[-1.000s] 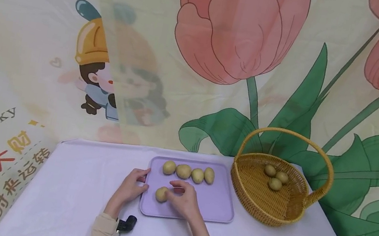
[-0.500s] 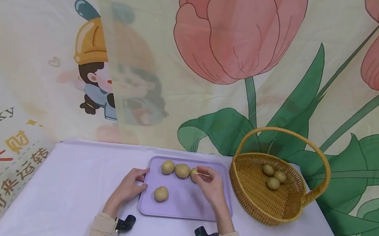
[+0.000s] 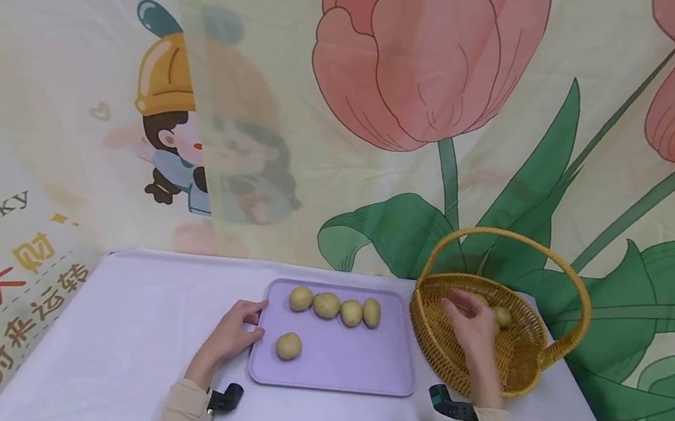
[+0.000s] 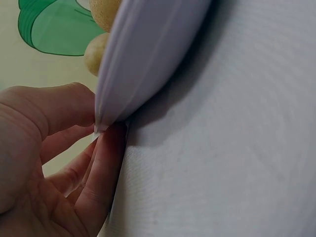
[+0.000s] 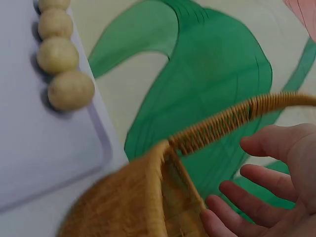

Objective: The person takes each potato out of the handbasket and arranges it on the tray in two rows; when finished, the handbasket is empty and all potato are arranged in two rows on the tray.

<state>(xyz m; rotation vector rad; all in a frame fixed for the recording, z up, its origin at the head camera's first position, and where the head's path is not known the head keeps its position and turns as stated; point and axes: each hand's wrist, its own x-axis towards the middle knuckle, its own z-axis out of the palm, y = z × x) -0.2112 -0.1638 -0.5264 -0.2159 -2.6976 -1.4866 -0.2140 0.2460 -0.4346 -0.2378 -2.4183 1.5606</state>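
My left hand [image 3: 234, 333] is at the left edge of a lilac tray [image 3: 352, 366]. In the left wrist view the thumb [image 4: 74, 106] rests against the tray's rim and a finger [image 4: 109, 153] reaches under it, gripping the edge. On the tray several potatoes [image 3: 326, 305] form a row along the back, and a single potato [image 3: 289, 346] lies nearer the front left. My right hand [image 3: 474, 330] is over the wicker basket [image 3: 441, 354], fingers parted and holding nothing. Potatoes [image 3: 502, 316] lie inside the basket, partly hidden behind that hand.
The basket's tall arched handle [image 3: 520, 239] rises above its opening. A white cloth [image 3: 161, 300] covers the table. Behind it hangs a printed backdrop [image 3: 430, 55] with tulips. Both wrists carry small black cameras [image 3: 225, 398].
My right hand has moved from the front potato, across the back row, rightward to over the basket. The front potato sits released on the tray. The left hand stays at the tray's edge.
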